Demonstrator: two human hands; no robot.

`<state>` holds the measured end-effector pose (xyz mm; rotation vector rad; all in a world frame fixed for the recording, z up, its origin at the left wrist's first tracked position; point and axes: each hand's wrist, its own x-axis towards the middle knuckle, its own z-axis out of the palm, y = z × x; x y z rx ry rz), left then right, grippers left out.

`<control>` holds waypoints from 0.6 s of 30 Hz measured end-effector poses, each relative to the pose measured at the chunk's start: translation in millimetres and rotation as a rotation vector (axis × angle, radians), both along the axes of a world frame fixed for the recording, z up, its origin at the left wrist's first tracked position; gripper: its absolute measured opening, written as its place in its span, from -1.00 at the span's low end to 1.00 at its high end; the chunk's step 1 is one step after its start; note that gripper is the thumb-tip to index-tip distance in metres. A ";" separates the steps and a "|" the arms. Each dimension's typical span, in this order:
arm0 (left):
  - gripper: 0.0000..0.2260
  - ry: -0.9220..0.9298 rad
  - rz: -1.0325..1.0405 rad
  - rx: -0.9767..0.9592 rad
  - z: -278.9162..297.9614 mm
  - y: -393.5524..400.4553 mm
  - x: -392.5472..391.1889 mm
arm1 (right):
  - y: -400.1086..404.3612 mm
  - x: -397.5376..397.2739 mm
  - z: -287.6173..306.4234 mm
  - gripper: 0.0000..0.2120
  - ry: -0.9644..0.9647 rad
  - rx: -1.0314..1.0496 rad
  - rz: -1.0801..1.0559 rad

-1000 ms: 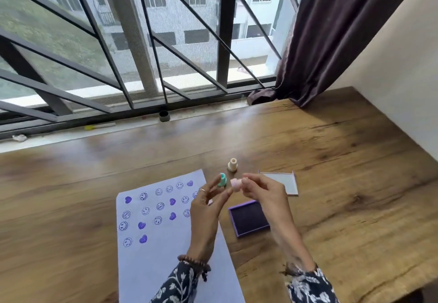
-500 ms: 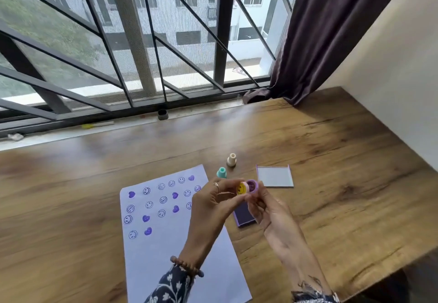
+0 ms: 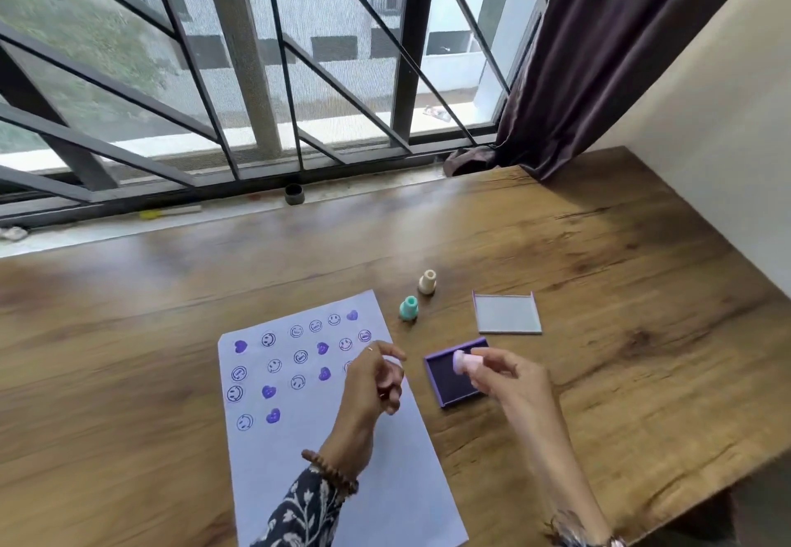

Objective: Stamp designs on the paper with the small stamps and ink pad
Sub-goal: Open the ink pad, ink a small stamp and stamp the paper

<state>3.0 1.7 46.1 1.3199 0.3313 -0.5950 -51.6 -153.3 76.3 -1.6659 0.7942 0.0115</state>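
Observation:
A pale sheet of paper (image 3: 398, 482) lies on the wooden table, printed with purple smiley faces and hearts in its upper half. My right hand (image 3: 511, 381) pinches a small pink stamp (image 3: 466, 361), tilted just above the open purple ink pad (image 3: 445, 388). My left hand (image 3: 374, 379) hovers over the paper's right edge with its fingers curled; whether something small sits between them is unclear. A teal stamp (image 3: 408, 308) and a cream stamp (image 3: 427, 282) stand upright beyond the paper.
The ink pad's lid (image 3: 507, 313) lies flat behind the pad. The wooden table (image 3: 128, 354) meets a barred window at the back and a wall on the right. A dark curtain (image 3: 599, 54) hangs at the back right, and a small black cap (image 3: 294, 194) sits on the sill.
The teal stamp went from my left hand to the table. Both hands met at the pink stamp, then parted. My right hand carried it over the ink pad; my left hand dropped toward the paper.

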 end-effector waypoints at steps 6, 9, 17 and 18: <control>-0.81 -0.061 -0.134 0.087 -1.1 -9.9 6.3 | 10.1 16.7 -2.1 -0.99 0.089 -0.465 0.081; -0.83 -0.087 -0.241 0.218 -8.5 -15.5 11.4 | 16.4 23.3 -4.5 -0.92 0.119 -0.592 0.146; -0.90 0.002 -0.295 0.146 -18.5 -17.4 24.1 | 23.4 31.2 -15.0 -0.81 0.198 -0.639 0.240; -0.89 0.023 -0.295 0.119 -18.0 -18.6 25.5 | 22.2 31.9 -16.9 -0.84 0.195 -0.616 0.232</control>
